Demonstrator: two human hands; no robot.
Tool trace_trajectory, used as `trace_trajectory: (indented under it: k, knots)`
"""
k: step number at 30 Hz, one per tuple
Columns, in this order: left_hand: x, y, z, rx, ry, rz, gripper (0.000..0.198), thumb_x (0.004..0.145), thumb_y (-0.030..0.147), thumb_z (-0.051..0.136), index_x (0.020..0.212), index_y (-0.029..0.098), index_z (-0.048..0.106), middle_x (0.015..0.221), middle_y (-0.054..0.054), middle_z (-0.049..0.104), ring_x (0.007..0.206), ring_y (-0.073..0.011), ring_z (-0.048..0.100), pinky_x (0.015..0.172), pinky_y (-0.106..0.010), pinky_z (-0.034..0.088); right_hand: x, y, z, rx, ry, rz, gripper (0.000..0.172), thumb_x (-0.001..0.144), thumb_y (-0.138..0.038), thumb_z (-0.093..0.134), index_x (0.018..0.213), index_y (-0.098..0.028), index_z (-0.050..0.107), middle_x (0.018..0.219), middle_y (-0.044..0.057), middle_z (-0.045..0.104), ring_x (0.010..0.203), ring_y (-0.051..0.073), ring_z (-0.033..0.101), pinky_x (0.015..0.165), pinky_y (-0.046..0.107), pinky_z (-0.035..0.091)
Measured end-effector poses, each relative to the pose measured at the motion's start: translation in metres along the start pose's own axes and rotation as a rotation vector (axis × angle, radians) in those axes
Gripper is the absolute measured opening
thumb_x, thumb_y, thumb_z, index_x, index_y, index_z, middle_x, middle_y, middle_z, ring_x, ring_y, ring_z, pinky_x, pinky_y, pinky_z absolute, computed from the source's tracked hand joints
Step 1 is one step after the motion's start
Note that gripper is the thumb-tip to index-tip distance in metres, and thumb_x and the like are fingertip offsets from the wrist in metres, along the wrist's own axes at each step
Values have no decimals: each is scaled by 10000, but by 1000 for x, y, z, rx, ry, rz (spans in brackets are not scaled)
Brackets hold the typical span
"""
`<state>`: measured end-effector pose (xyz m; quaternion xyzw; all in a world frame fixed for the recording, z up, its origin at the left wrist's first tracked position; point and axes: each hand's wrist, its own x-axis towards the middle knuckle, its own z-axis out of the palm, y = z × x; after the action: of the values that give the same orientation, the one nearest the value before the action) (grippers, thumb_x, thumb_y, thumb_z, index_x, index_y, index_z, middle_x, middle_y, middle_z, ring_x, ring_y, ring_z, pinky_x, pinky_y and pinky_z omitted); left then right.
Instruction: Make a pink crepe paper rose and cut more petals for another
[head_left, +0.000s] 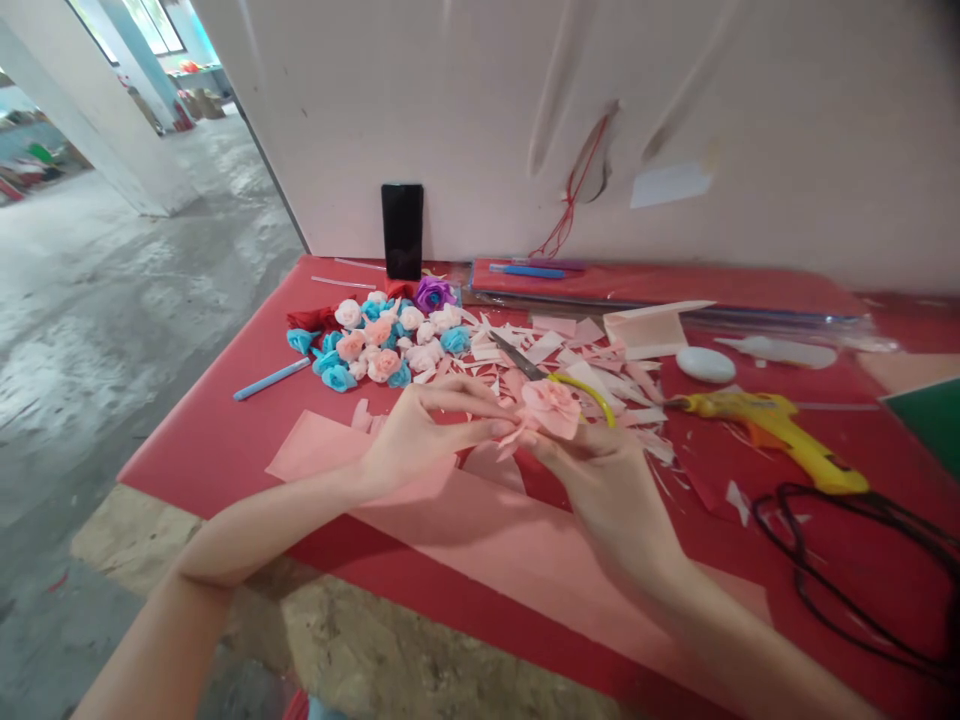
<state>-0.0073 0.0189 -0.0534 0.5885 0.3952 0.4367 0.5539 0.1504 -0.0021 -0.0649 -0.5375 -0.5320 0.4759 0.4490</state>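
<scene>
A pink paper flower (551, 405) is held up between my two hands over the red table. My right hand (604, 480) grips it near its base with thumb and fingers. From the other side, my left hand (424, 430) pinches a loose pink petal at the flower's lower left edge. Just behind the flower lie scissors (592, 393) with yellow handles, partly hidden by it. Below my hands, a long pink paper sheet (525, 540) stretches across the table, and a smaller pink piece (307, 445) lies left of my left hand.
Several finished paper flowers (382, 340) and many paper scraps (540, 350) lie beyond my hands. A yellow glue gun (780, 430) with a black cable (802, 570) rests at right. A phone (403, 232) leans on the white panel; a blue pen (271, 380) lies at left.
</scene>
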Motion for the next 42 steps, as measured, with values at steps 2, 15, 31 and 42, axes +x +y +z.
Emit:
trace_trajectory:
  k: [2,15,31,42]
  knots:
    - [0,-1,0,8,-4,1,54,653,230,707,700,212,726,797,-20,623,715,-115,579,634,-251,503,1,-3,-1,-21,-7,-54,110,594,-429,711,581,-319,711,651,-12,671,669,182,621,626,287,514]
    - [1,-7,0,-73,-31,-36,59,656,225,701,702,241,734,760,-13,599,716,-106,556,611,-227,490,4,-4,-7,-98,-24,-249,56,673,-321,674,646,-335,721,675,-12,656,635,143,574,673,272,485]
    - [2,-20,3,-306,-100,-154,60,558,227,766,598,225,721,746,-3,585,714,-98,526,607,-213,448,4,-19,-5,-27,-70,-141,120,550,-351,730,500,-248,694,739,19,680,627,142,607,476,206,457]
    - [0,-13,8,-247,-92,-107,100,569,305,775,581,225,716,672,7,549,649,-77,491,596,-205,442,5,-14,-9,-93,-177,-262,85,622,-215,701,620,-298,718,1021,-23,657,1010,186,567,900,294,430]
